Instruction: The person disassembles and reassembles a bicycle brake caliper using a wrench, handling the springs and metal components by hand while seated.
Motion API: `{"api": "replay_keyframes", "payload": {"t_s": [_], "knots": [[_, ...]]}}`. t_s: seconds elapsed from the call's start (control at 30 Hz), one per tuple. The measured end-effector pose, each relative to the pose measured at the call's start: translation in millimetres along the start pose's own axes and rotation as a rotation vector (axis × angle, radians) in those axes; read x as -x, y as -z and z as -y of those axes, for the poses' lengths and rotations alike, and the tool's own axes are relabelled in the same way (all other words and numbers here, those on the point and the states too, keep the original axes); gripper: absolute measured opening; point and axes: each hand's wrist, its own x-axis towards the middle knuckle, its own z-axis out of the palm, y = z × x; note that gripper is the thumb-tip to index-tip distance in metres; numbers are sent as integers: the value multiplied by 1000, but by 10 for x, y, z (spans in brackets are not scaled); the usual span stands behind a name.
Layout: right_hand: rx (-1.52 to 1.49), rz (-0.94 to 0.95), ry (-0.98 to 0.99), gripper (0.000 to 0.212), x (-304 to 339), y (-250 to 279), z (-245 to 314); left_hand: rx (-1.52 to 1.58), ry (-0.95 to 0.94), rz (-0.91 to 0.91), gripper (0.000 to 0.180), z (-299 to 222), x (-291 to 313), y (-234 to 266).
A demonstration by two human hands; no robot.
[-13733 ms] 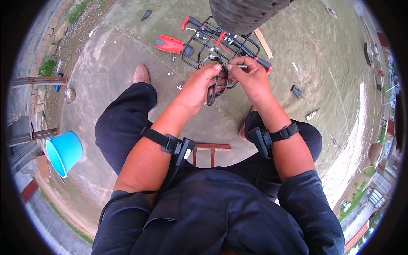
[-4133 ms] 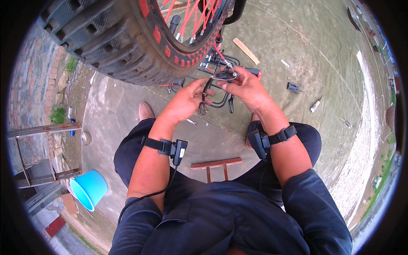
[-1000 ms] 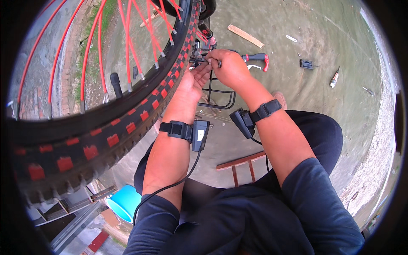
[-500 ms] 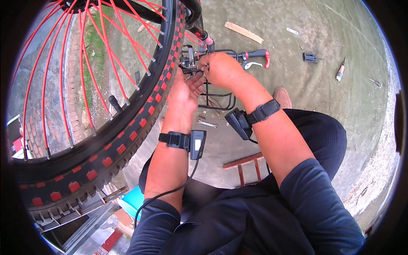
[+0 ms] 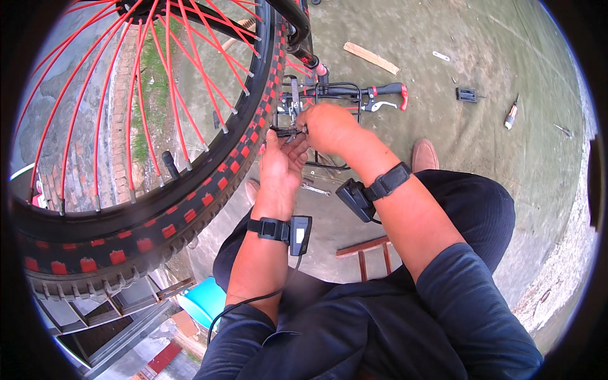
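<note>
Below the black bicycle fork, a small black metal part (image 5: 286,132) spans the gap between my two hands. My left hand (image 5: 282,161) is turned palm up, its thumb and fingers closed around the part from below. My right hand (image 5: 332,130) comes over from the right with curled fingers pinched at the part's right end; what exactly sits in the pinch is hidden. Just beyond the fingers stands a silver metal arm (image 5: 295,95). The bicycle wheel (image 5: 190,218), with red spokes and a red-and-black chequered tyre, rises close to my left hand.
Behind my hands are a black wire rack (image 5: 329,167) and a handlebar grip (image 5: 386,89) with a silver lever. A wrench (image 5: 315,189), a wood strip (image 5: 372,57), a black block (image 5: 467,95) and a screwdriver (image 5: 512,115) lie on the ground. A blue bucket (image 5: 204,303) stands lower left.
Both hands have come a little nearer to me with the small black metal part, farther from the handlebar. The whole view has shifted slightly, and more of the silver arm shows.
</note>
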Motion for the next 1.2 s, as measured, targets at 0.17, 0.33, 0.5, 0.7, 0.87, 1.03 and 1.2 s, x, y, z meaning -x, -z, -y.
{"api": "replay_keyframes", "payload": {"t_s": [0.17, 0.33, 0.5, 0.7, 0.87, 1.03, 1.2], "knots": [[88, 80, 11, 20, 8, 73, 150, 26, 2, -21, 54, -9, 34, 82], [96, 71, 18, 23, 39, 99, 321, 47, -7, -49, 50, -34, 66, 168], [38, 94, 7, 23, 37, 199, 377, 39, -12, -70, 45, -158, 142, 121], [-88, -116, -3, 23, 10, 176, 373, 4, -122, -5, 29, -371, 125, 6], [-187, -303, 59, 22, -41, 188, 273, 91, -241, 132, 18, -518, 180, -38], [-270, -359, 93, 19, -107, 248, 175, 52, -277, 128, 19, -542, 233, -171], [-269, -389, 55, 20, -187, 324, 132, 55, -293, 233, 17, -625, 134, -233]]}}
